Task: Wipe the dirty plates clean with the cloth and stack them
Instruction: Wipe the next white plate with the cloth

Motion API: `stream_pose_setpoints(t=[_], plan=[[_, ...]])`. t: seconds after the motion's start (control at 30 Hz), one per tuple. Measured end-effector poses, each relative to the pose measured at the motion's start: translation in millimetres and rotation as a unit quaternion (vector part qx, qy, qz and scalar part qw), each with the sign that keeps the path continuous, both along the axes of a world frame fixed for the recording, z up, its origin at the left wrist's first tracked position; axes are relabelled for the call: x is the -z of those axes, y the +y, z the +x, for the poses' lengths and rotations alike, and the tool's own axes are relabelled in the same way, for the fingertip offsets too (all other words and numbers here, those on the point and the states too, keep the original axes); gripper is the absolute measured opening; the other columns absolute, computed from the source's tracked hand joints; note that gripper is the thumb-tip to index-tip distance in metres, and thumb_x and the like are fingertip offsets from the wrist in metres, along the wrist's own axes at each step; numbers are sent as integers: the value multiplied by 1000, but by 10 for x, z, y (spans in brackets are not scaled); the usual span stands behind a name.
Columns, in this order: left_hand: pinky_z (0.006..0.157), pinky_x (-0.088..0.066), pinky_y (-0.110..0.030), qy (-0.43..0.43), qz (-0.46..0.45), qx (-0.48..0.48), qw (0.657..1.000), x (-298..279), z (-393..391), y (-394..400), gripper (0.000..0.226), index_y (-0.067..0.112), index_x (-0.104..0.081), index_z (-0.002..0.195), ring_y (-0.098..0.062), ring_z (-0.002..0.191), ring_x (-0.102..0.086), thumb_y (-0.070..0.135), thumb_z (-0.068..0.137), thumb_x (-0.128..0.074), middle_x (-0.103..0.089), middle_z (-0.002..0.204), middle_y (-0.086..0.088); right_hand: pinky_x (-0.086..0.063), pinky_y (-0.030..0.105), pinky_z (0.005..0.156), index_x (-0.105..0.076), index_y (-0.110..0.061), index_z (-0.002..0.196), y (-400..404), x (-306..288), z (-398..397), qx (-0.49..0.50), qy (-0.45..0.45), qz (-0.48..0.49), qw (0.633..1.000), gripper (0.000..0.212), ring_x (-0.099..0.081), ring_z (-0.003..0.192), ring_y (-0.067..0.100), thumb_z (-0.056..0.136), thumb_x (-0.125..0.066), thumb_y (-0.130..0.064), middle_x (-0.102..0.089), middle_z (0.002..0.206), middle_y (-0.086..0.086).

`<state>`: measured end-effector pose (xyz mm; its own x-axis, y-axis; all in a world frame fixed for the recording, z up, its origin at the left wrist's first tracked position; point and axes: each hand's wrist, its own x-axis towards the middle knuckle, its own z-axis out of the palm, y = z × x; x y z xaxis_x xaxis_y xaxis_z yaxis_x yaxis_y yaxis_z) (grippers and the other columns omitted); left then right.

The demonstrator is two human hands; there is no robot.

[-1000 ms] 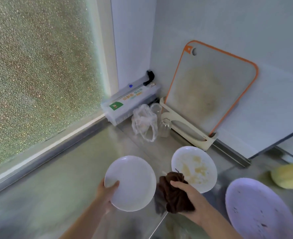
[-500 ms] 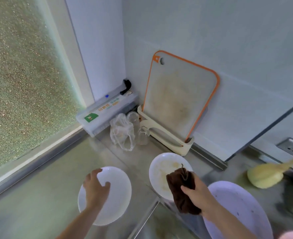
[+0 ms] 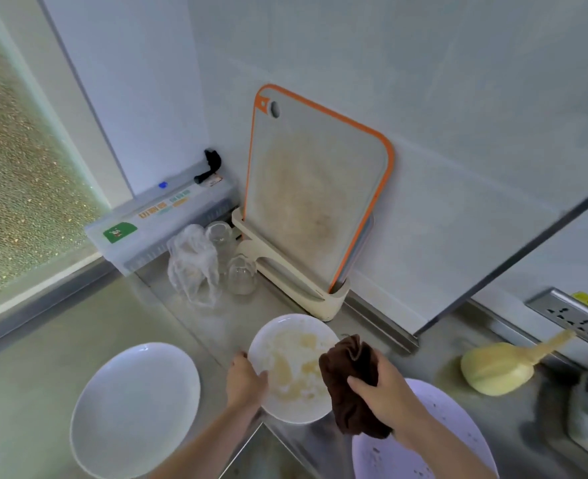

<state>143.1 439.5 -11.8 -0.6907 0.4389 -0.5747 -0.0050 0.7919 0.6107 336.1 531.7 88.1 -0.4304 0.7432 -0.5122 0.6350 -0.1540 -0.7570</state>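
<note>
Holding the dirty plate (image 3: 294, 368) by its edge, the left hand (image 3: 246, 378) grips it. The right hand (image 3: 386, 395) squeezes the brown cloth (image 3: 351, 378).

Left hand (image 3: 246, 383): forearm enters from bottom centre, extends fwd; fingers grip left rim of dirty plate (image 3: 294, 368), thumb on upper face. Right hand (image 3: 384, 392): forearm enters from bottom right, back of hand up; fingers curled round bunched brown cloth (image 3: 349, 382), cloth held at plate's right edge.
</note>
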Motion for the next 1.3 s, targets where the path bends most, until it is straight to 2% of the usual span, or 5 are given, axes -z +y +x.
stream_pose_setpoints(t=[0.37,0.53,0.8,1.1,1.3], plan=[[49,-43,-24,-112,163,-52,979,-709,-70,-378,13,18,-45,101,-14,71,-56,9,100,-37,-59,94,-8,-45,33,92,-50,-24,119,-261,-427,-54,-34,-48,148,987,27,-60,107,20,94,-52,-13,-61,106,-5],[75,-60,-46,-257,278,-74,922,-1254,-159,-885,18,13,-56,111,-35,95,-70,23,102,-45,-69,108,-16,-49,38,70,-48,-18,118,-660,-1028,-464,-83,-86,395,911,27,-65,85,28,92,-55,-18,-67,87,2],[98,-50,-58,-309,377,-39,872,-1821,-290,-1420,33,8,-54,126,-42,116,-62,28,100,-49,-66,122,-23,-46,25,67,-54,-37,89,-1271,-1280,-687,-31,-22,365,930,40,-61,70,6,63,-84,-40,-65,75,-15],[101,-42,-63,-301,383,-23,873,-2137,-185,-1741,43,13,-70,113,-43,113,-63,41,102,-40,-73,113,-21,-55,40,69,-56,-37,121,-1752,-1133,-507,-220,-114,634,733,45,-62,102,19,80,-46,-50,-60,128,-7],[95,-53,-52,-282,420,-1,862,-2435,-22,-1697,38,16,-69,110,-27,99,-73,36,102,-37,-76,107,-14,-56,41,70,-47,-31,129,-1678,-1161,-442,-130,-120,644,745,42,-50,88,26,94,-30,-45,-47,123,-2]])
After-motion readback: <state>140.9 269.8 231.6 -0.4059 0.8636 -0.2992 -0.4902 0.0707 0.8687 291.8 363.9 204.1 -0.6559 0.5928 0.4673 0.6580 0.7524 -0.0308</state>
